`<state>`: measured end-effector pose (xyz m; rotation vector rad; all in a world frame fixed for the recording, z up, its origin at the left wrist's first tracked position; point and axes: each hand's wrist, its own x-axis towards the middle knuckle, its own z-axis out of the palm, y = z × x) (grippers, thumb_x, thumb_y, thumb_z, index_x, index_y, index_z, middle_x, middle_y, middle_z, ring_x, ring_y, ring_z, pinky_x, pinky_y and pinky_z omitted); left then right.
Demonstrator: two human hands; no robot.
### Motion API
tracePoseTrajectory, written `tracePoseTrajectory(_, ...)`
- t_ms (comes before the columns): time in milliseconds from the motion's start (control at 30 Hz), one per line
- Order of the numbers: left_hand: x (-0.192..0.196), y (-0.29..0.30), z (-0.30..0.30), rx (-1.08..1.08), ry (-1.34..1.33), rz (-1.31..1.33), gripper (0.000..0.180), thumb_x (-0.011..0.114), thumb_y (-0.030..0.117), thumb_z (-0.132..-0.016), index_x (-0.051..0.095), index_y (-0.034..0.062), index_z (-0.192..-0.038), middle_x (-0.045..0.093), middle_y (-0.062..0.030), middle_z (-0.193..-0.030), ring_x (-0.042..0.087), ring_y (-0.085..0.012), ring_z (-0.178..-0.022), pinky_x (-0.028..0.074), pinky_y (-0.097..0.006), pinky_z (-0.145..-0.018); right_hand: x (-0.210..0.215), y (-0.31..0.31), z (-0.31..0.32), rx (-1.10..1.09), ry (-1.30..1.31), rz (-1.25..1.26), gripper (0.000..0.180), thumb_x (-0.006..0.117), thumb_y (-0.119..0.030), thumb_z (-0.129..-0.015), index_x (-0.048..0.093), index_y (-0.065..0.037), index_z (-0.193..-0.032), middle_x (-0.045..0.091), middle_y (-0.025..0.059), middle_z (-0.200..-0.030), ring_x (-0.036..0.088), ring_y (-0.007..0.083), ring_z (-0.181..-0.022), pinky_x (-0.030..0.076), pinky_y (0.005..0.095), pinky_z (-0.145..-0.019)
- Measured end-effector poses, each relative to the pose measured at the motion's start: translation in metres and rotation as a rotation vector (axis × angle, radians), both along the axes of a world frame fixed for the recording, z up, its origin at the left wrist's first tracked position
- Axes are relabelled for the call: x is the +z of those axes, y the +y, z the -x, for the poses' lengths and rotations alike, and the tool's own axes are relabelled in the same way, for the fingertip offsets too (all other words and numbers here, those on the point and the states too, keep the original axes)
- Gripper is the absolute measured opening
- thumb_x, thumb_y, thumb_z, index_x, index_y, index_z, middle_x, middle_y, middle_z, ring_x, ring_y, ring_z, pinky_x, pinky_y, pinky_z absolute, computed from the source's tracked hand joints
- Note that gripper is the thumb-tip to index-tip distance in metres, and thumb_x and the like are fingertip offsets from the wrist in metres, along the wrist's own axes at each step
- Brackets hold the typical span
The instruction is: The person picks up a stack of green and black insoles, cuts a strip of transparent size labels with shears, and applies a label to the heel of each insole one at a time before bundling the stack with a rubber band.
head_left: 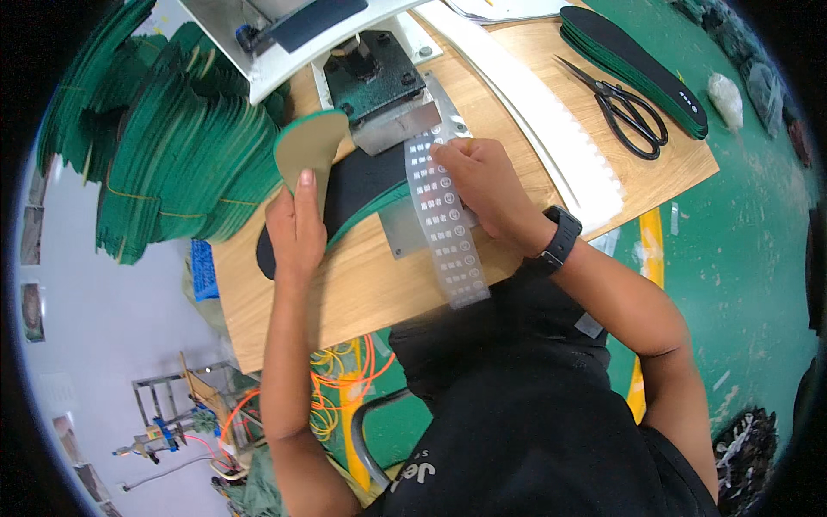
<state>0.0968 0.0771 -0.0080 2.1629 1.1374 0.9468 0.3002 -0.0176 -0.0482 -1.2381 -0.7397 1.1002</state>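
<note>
From my remote place I see the left hand (296, 231) grip a beige insole (301, 155), thumb on top, seemingly for steadiness; the right hand (489, 183) pinches the printed strip (450, 234) beside the press block (396, 130), probably to keep it straight across the dark insole (366, 183) below

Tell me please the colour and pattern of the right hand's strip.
The strip is translucent grey with rows of white marks, best seen in the head view.
</note>
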Motion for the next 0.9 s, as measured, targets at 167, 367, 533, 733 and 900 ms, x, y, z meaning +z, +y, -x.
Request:
tracePoseTrajectory(167, -0.003, 0.018, -0.008, 0.02, -0.099, 0.007, 0.038, 0.048, 0.032, -0.096, 0.06, -0.004, -0.092, 0.056, -0.0024, -0.078, 0.045, -0.0095, -0.072, 0.039, -0.027, -0.068, -0.002, 0.005, -0.002, 0.002, 0.103, -0.012, 0.026, 0.052, -0.018, -0.092, 0.059, -0.003, -0.073, 0.058, 0.0004, -0.064, 0.051, 0.0053, -0.051, 0.04, 0.0192, -0.046)
tracePoseTrajectory(367, 0.002, 0.024, -0.02, -0.14, -0.059, 0.069, 0.028, 0.052, 0.022, -0.093, 0.065, -0.0018, -0.1, 0.066, -0.0073, -0.088, 0.057, -0.0138, -0.08, 0.045, -0.028, -0.074, 0.009, -0.008, -0.008, 0.036, 0.128, 0.08, 0.024, 0.054, -0.018, -0.092, 0.061, -0.002, -0.077, 0.06, 0.0009, -0.067, 0.052, 0.0053, -0.052, 0.041, 0.0189, -0.047)
tracePoseTrajectory(533, 0.0, 0.027, -0.02, -0.235, -0.123, 0.071, 0.028, 0.061, 0.026, -0.088, 0.064, -0.0015, -0.091, 0.063, -0.0036, -0.081, 0.053, -0.0108, -0.072, 0.043, -0.028, -0.067, 0.014, -0.009, 0.003, 0.043, 0.196, 0.147, 0.025, 0.055, -0.019, -0.09, 0.064, 0.001, -0.079, 0.059, 0.0028, -0.065, 0.051, 0.0085, -0.052, 0.039, 0.0237, -0.046)
tracePoseTrajectory(733, 0.003, 0.031, -0.015, -0.263, -0.058, 0.062, 0.027, 0.061, 0.024, -0.088, 0.064, -0.0017, -0.096, 0.066, -0.0066, -0.084, 0.057, -0.0124, -0.076, 0.045, -0.028, -0.071, 0.005, 0.001, -0.001, 0.07, 0.183, 0.173, 0.024, 0.057, -0.019, -0.089, 0.064, 0.002, -0.079, 0.061, 0.004, -0.065, 0.053, 0.0091, -0.053, 0.04, 0.0241, -0.046)
tracePoseTrajectory(900, 0.005, 0.031, -0.011, -0.204, 0.002, 0.169, 0.026, 0.06, 0.023, -0.088, 0.066, -0.0011, -0.098, 0.066, -0.0071, -0.087, 0.057, -0.0124, -0.078, 0.045, -0.028, -0.073, 0.012, 0.0, 0.004, 0.066, 0.196, 0.209, 0.023, 0.059, -0.017, -0.088, 0.064, 0.002, -0.077, 0.061, 0.0046, -0.065, 0.053, 0.0092, -0.052, 0.04, 0.0236, -0.047)
